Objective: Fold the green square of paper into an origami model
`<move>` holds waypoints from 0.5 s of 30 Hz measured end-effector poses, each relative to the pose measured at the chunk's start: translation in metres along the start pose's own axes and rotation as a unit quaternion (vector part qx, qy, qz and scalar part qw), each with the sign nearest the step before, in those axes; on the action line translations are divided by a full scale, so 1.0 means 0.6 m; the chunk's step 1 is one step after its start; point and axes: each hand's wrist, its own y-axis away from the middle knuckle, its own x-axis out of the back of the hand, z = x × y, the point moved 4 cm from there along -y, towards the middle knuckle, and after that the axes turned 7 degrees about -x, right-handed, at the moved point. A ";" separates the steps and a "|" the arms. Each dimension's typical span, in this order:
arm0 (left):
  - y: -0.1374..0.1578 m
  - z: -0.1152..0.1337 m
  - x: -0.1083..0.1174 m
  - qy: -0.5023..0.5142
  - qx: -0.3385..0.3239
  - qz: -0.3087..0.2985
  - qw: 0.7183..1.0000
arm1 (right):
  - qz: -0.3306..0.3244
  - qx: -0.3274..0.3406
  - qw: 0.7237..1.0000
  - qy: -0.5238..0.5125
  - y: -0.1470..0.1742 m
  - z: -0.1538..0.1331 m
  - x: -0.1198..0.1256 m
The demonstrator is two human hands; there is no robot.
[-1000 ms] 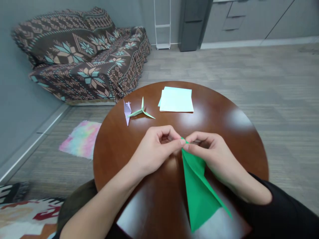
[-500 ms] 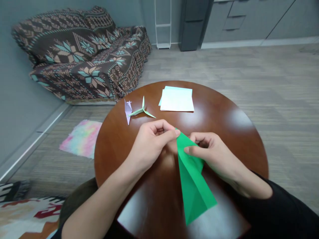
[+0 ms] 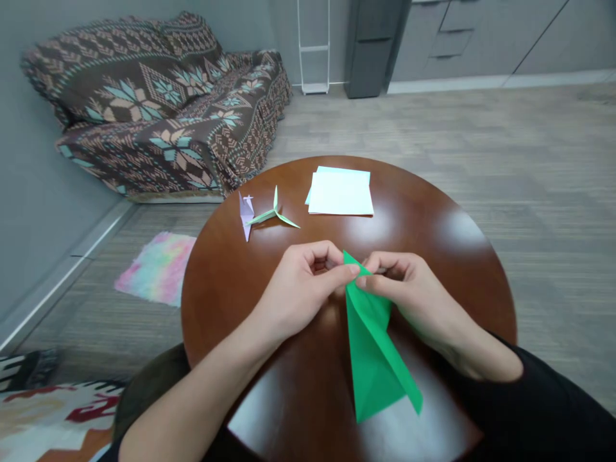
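Pinching the creased green wedge of folded paper near its upper tip with left hand and right hand, over the glossy brown round worktop! Best to match edges first, then press lightly along the crease.

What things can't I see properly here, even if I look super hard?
Left hand: index fingertip, hidden behind the green paper in the head view.
Green paper's back: turned away from the head view.
Paper stack: how many sheets; edges too thin to count in the head view.
Fluffy mat: one side, hidden by the table in the head view.
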 end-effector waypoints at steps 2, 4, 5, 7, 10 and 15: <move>-0.001 -0.003 0.002 0.015 -0.001 0.004 1.000 | -0.002 -0.001 1.000 0.009 0.000 -0.001 0.000; -0.002 -0.005 0.005 0.037 -0.003 0.014 0.999 | -0.013 -0.013 1.000 0.024 0.001 -0.001 -0.001; -0.002 -0.006 0.008 0.048 -0.004 0.021 0.999 | -0.019 -0.019 0.999 0.032 0.002 0.000 -0.002; -0.003 -0.007 0.012 0.065 -0.008 0.036 0.997 | -0.033 -0.028 0.998 0.045 0.003 0.002 -0.003; -0.002 -0.007 0.013 0.077 -0.010 0.045 0.996 | -0.041 -0.025 0.998 0.051 0.004 0.002 -0.003; 0.000 0.000 0.010 0.082 -0.015 0.069 0.994 | -0.056 -0.032 0.997 0.049 0.007 0.001 -0.005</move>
